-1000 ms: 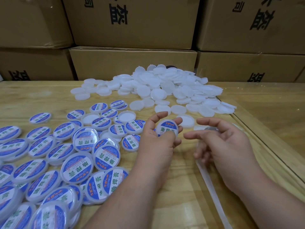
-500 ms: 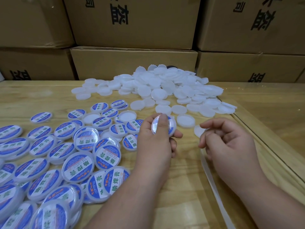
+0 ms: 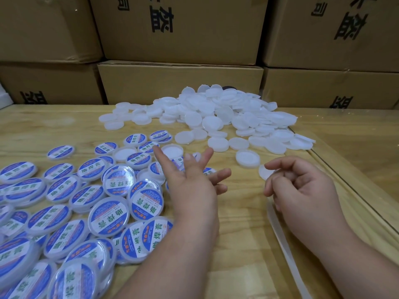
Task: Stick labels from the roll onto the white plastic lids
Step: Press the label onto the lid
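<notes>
My left hand hovers over the wooden table with its fingers spread and nothing in it. Just under its fingertips lies a labelled lid, mostly hidden. Labelled lids with blue and white stickers crowd the left side. A pile of blank white lids lies further back, with one blank lid nearer between my hands. My right hand has curled fingers around the end of the translucent label strip, which trails toward the bottom right.
Stacked cardboard boxes wall off the back of the table. A raised wooden ledge runs diagonally along the right side. Bare wood shows between my forearms.
My left hand has let go of the labelled lid it was holding and pressing, and has spread its fingers. My right hand has stayed in place with its fingers curled.
</notes>
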Available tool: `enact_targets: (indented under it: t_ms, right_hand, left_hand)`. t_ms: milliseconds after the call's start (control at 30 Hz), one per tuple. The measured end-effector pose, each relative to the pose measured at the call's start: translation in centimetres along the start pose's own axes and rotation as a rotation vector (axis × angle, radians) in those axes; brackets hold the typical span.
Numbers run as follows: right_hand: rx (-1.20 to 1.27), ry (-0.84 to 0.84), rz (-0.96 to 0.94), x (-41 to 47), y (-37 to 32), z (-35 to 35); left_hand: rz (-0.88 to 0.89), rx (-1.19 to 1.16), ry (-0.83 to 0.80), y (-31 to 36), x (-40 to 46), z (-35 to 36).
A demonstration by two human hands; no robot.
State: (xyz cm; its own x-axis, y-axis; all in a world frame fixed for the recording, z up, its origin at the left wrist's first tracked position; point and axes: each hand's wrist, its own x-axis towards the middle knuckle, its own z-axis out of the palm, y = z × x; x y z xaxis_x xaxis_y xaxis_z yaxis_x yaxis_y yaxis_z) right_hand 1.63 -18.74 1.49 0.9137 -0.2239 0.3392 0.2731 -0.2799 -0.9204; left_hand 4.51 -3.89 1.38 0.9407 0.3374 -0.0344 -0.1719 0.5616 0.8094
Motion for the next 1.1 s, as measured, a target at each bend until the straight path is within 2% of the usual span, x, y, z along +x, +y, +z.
enact_targets:
  t_ms: [267, 333, 533, 633, 767, 900, 1033, 1100]
  right_hand:
    - [-0.107, -0.013, 0.061, 0.3, 0.4, -0.2]
    - [-0.142, -0.018, 0.058, 0.3, 0.5, -0.1]
    - [-0.253, 0.029, 0.026, 0.6, 1.0, -0.1]
    - [-0.301, 0.064, 0.005, 0.8, 1.2, -0.4]
    - [-0.334, 0.102, -0.005, 0.9, 1.4, -0.3]
    - [-0.334, 0.143, -0.035, 0.9, 1.4, -0.3]
    - [-0.309, 0.143, -0.055, 1.0, 1.4, -0.3]
    - [-0.305, 0.141, -0.058, 1.0, 1.4, -0.3]
  left_hand:
    - [0.049, 0.050, -0.011, 0.0, 0.2, 0.0]
    - [0.082, 0.252, -0.096, -0.7, 0.1, 0.2]
    - [0.251, 0.974, -0.552, -2.1, -1.6, -0.1]
    - [0.279, 1.125, -0.707, -2.3, -2.2, 0.0]
    - [0.338, 1.224, -0.644, -2.7, -1.8, -0.1]
    - [0.388, 1.327, -0.764, -3.3, -1.3, 0.9]
    - [0.362, 1.311, -0.762, -3.9, 0.9, 1.9]
    - [0.402, 1.387, -0.780, -4.6, 2.3, 2.9]
